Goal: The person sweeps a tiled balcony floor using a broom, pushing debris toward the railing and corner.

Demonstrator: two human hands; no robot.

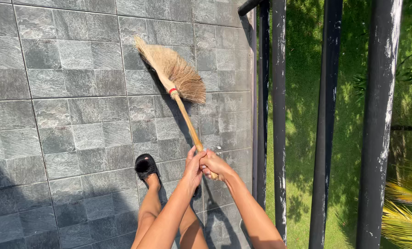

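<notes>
Gripping the straw broom [176, 74] handle: left hand [194, 164], right hand [213, 162]

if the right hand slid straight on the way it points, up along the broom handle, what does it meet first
Probably the left hand, which grips the same wooden handle right beside the right hand, seemingly just ahead of it. Past that, bare handle up to the red binding below the straw head. Depth is hard to judge.

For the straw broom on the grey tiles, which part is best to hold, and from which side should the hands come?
Probably the bare wooden handle, near its lower end, approached from the person's side. The broom slants away, its fan of straw spread on the tiled floor, so only the thin round stick suits closed fingers. The left hand and right hand grip there, side by side.
</notes>
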